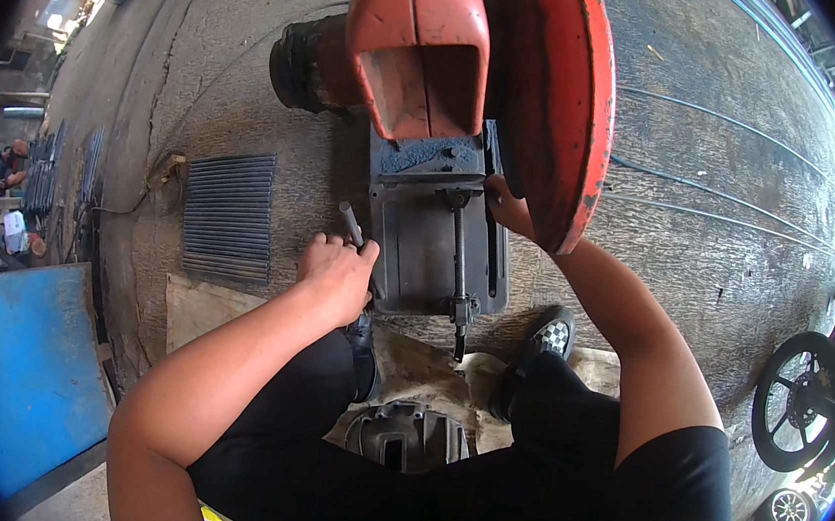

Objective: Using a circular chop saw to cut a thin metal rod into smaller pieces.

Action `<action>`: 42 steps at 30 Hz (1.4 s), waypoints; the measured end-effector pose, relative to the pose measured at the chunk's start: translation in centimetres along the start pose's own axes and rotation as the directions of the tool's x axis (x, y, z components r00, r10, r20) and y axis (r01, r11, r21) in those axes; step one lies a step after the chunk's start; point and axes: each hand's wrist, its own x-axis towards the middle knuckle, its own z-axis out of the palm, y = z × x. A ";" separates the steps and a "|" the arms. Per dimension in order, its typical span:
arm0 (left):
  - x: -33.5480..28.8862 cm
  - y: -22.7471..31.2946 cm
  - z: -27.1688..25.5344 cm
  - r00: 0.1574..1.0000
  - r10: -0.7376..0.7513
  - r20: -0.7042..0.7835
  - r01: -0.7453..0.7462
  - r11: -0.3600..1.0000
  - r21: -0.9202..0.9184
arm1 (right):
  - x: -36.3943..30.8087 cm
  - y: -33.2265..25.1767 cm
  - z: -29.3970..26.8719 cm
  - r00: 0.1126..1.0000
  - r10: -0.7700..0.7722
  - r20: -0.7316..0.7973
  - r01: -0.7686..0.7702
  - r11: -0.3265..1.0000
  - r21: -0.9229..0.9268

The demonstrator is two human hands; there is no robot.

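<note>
A red cut-off saw [422, 10] stands in front of me, with its round red blade guard [581, 126] raised at the right. Below it lies the dark metal base [418, 251], with a screw clamp [460, 255] along its middle. Beside the base's left edge, my left hand [336, 271] is closed around a short grey metal rod [350, 224], whose upper end sticks out past the fingers. My right hand [509, 209] reaches in under the guard, at the right end of the clamp's cross plate [430, 179]. The guard and base hide most of its fingers, so its grip is unclear.
A neat row of dark metal rods [229, 212] lies on the floor to the left. A blue panel [21, 363] sits at the lower left. Long thin rods [726, 190] stretch off to the right, near a black wheel [801, 403]. A dark metal casting [409, 436] rests between my feet.
</note>
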 end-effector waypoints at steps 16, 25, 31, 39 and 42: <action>-0.5 -0.7 -0.2 0.999 -0.015 0.038 0.016 0.999 -0.028 | -3.0 2.9 -11.1 0.848 0.527 0.065 -0.234 0.481 -0.845; -0.7 -1.0 0.3 0.999 -0.031 -0.017 0.030 0.998 -0.046 | -2.3 2.4 -11.2 0.879 0.449 0.159 -0.087 0.480 -0.873; -0.4 -0.6 0.2 0.999 -0.025 0.032 0.026 0.999 -0.026 | -1.8 2.5 -7.9 0.909 0.398 0.125 -0.141 0.576 -0.805; 0.1 -0.2 0.0 0.999 -0.031 0.042 0.032 0.999 -0.017 | -2.6 6.1 -6.6 0.959 0.261 0.110 -0.084 0.634 -0.769; -0.1 -0.3 0.0 0.999 -0.024 0.031 0.025 0.999 -0.025 | -4.6 7.8 -11.1 0.979 0.201 0.029 -0.074 0.484 -0.872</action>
